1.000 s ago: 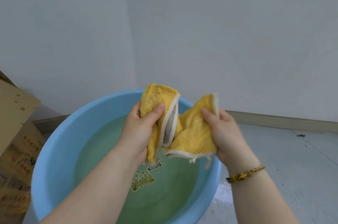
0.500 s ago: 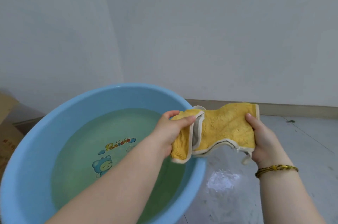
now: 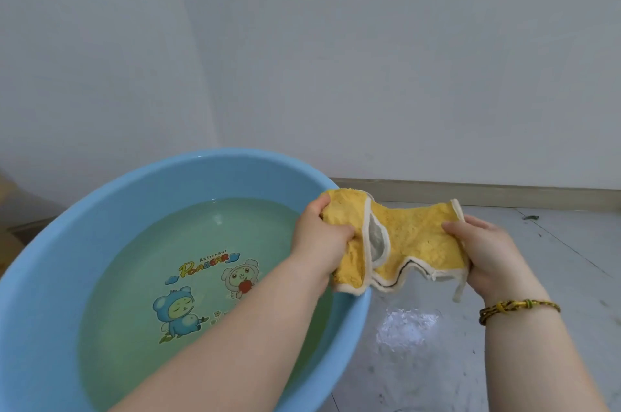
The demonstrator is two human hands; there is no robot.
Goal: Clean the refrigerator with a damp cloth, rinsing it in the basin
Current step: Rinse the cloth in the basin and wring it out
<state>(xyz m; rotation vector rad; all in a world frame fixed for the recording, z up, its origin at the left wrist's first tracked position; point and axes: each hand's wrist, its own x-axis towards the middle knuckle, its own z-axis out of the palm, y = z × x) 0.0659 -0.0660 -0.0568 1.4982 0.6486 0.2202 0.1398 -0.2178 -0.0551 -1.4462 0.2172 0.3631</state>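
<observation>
A yellow cloth (image 3: 416, 240) with a cream edging hangs stretched between my two hands, over the right rim of the basin and the floor beside it. My left hand (image 3: 319, 240) grips its left end, fingers curled round the bunched fabric. My right hand (image 3: 484, 250) holds the right end, thumb on top. The light blue basin (image 3: 111, 196) fills the lower left and holds water over a cartoon print on its bottom. No refrigerator is in view.
A pale wall with a beige skirting board (image 3: 487, 193) runs behind. The grey floor (image 3: 554, 260) lies to the right, with a wet patch (image 3: 406, 327) beside the basin. A cardboard box corner (image 3: 6, 237) shows at the far left.
The cloth and both hands have moved right, from above the water to over the basin's right rim and the floor. The cloth has been spread wider. The view has turned right.
</observation>
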